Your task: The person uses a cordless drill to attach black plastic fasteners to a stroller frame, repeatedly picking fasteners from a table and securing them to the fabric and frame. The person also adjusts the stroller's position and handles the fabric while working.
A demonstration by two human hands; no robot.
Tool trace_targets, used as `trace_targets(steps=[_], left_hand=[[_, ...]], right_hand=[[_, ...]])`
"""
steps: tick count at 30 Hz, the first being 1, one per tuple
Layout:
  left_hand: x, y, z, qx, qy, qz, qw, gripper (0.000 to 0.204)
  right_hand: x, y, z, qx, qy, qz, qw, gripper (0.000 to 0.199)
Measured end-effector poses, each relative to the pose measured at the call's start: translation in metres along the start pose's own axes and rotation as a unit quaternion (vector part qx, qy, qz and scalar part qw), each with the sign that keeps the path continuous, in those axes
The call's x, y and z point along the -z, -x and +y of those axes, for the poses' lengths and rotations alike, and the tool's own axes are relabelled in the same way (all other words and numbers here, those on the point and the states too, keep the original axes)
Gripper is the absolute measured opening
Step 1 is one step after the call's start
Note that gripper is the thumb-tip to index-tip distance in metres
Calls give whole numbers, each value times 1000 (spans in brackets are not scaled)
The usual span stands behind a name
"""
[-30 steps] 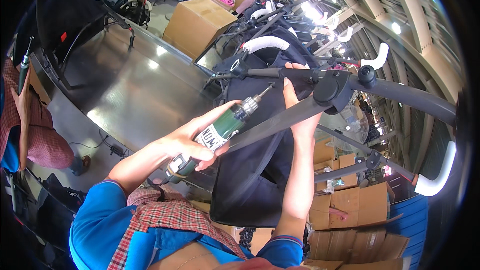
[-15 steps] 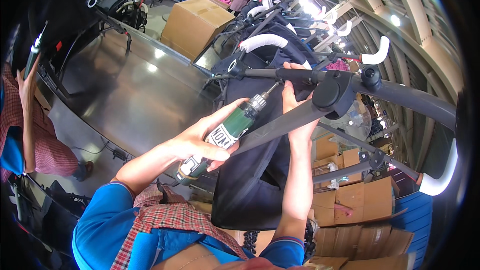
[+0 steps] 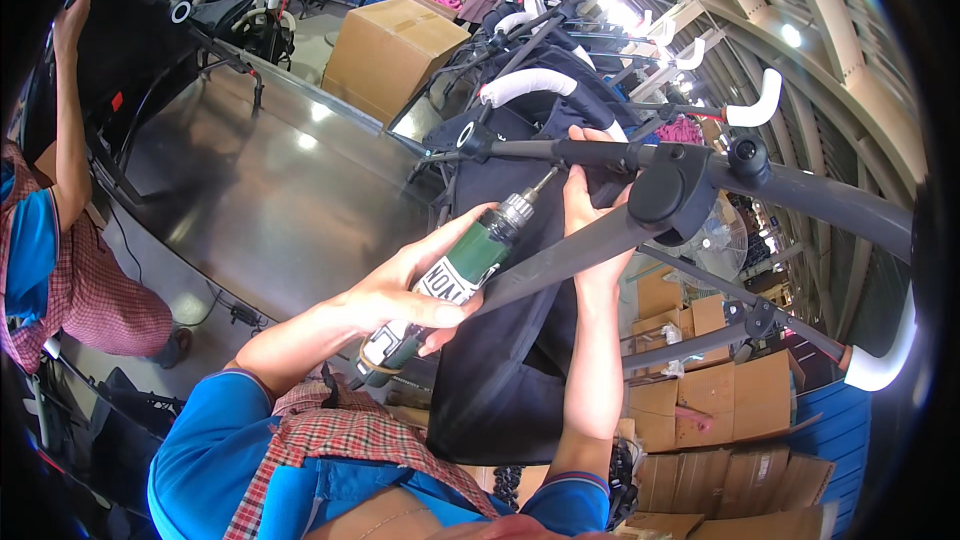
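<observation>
My left hand (image 3: 400,295) is wrapped round a green and black electric screwdriver (image 3: 478,252). Its bit points up and to the right, with the tip at the underside of a dark tube (image 3: 530,149) of a stroller frame. On the far side of that tube, my right hand (image 3: 590,215) grips it from below, thumb up beside the bit and fingertips showing above. A round dark hinge joint (image 3: 660,190) sits just right of my right hand. Black fabric (image 3: 490,390) hangs below the frame. Whether the bit sits in a screw is too small to tell.
A shiny metal tabletop (image 3: 280,180) lies to the left, with a large cardboard box (image 3: 390,50) beyond it. At the far left, a co-worker's arm (image 3: 70,130) reaches up to another stroller. White-wrapped handles (image 3: 755,100) stick out right. Cardboard boxes (image 3: 700,400) stand at lower right.
At the far left, the co-worker's arm has risen, and the tool seen in that hand no longer shows. My hands, the screwdriver and the frame have barely shifted.
</observation>
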State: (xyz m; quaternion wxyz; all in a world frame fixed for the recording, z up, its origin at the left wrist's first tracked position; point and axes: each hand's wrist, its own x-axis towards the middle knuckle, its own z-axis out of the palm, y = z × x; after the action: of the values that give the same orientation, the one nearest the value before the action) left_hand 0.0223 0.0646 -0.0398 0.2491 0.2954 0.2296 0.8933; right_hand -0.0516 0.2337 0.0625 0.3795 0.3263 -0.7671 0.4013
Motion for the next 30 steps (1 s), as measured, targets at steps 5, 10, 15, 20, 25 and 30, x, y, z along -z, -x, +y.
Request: trace_targets(steps=[5, 10, 15, 20, 25, 30], left_hand=[[-10, 1, 4, 6, 3, 23, 1000, 101], [-23, 0, 2, -6, -23, 44, 999, 97], [-20, -2, 4, 3, 0, 33, 999, 95], [-5, -9, -1, 27, 83, -6, 996, 97], [18, -4, -4, 37, 54, -6, 998, 104], [63, 70, -30, 64, 42, 123, 989, 99]], right_hand=[[0, 1, -1, 1, 19, -11, 1000, 28], [-4, 3, -2, 4, 1, 11, 1000, 30], [-4, 3, 0, -11, 6, 2, 1000, 31], [-2, 3, 0, -25, -1, 18, 1000, 29], [41, 15, 3, -78, 9, -64, 995, 33], [177, 84, 40, -37, 154, 255, 954, 25]])
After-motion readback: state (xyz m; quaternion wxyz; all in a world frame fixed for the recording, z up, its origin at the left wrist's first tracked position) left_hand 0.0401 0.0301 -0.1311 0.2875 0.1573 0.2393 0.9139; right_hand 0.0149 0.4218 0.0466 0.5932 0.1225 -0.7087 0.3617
